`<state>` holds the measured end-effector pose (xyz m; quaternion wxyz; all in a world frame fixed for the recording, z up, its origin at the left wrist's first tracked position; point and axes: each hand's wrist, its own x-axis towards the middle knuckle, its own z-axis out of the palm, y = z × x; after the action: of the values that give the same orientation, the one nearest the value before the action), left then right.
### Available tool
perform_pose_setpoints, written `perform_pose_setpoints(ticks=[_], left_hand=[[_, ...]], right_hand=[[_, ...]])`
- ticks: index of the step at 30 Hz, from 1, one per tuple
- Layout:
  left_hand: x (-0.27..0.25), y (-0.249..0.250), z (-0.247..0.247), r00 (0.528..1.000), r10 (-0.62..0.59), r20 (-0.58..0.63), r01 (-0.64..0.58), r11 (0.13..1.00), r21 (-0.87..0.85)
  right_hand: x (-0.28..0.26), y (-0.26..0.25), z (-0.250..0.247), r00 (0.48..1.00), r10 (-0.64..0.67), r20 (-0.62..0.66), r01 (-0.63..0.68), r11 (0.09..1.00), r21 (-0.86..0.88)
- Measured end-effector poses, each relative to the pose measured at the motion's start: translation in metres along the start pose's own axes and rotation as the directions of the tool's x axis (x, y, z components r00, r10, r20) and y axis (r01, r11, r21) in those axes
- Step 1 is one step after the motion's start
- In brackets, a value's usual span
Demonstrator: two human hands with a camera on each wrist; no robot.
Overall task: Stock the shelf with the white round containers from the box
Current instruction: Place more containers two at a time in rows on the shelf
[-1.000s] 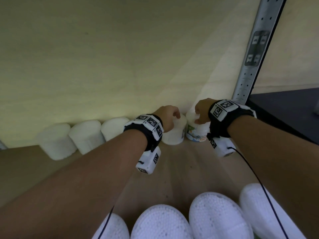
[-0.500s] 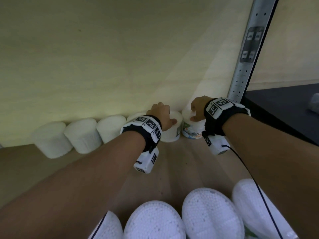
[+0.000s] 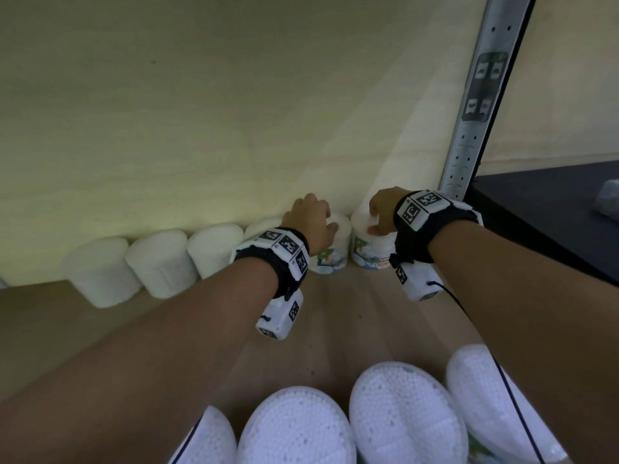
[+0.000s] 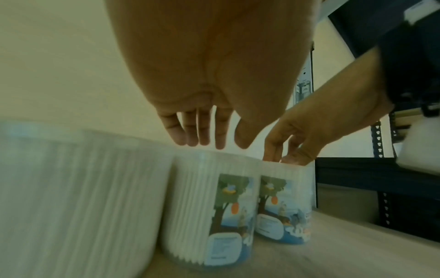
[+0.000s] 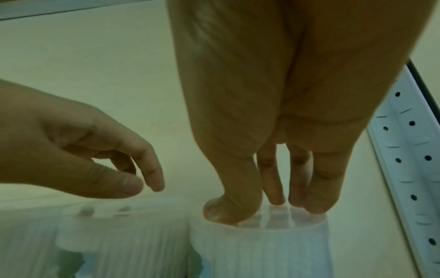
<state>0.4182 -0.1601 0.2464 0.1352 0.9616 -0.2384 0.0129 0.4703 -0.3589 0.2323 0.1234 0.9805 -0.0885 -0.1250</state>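
- At the back right corner of the wooden shelf (image 3: 351, 316), the right hand (image 3: 382, 209) rests its thumb and fingertips (image 5: 276, 197) on the clear lid of the rightmost cotton-bud container (image 3: 371, 249); the fingers point straight down and press on top rather than wrap around it.
- Just left of it, the left hand (image 3: 311, 219) hovers with loosely extended fingers (image 4: 200, 131) close above the lid of the neighbouring cotton-bud container (image 3: 330, 252), holding nothing; contact cannot be confirmed.
- Both containers stand upright, long axis vertical, lids up, touching or nearly touching each other against the pale back wall (image 3: 201, 112). Their picture labels, with a tree and blue ground, face outward toward the person.
- Through the clear walls, tightly packed white cotton-bud sticks show as vertical ribbing.
- Further left, three more white round containers (image 3: 160, 262) stand in the same back row, their label sides not showing.
- Nearest the camera, four more containers (image 3: 402, 416) show their tops, packed with white bud tips.
- A perforated metal upright (image 3: 469, 128) rises to the right of the hands.
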Motion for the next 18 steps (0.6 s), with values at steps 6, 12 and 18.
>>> perform_pose_setpoints(ticks=[6, 12, 18], left_hand=[[0.005, 0.004, 0.007, 0.999, -0.054, 0.005, 0.053, 0.993, 0.106], [0.007, 0.0, -0.005, 0.99, 0.011, 0.143, -0.022, 0.997, 0.077], [0.008, 0.003, -0.012, 0.989, 0.037, 0.142, -0.037, 0.999, -0.003]], right_hand=[[0.083, 0.026, 0.037, 0.999, -0.032, 0.019, 0.031, 0.999, 0.022], [0.032, 0.013, 0.014, 0.998, -0.045, -0.047, 0.047, 0.998, 0.041], [-0.021, 0.0, -0.005, 0.993, -0.047, -0.107, 0.054, 0.996, 0.068]])
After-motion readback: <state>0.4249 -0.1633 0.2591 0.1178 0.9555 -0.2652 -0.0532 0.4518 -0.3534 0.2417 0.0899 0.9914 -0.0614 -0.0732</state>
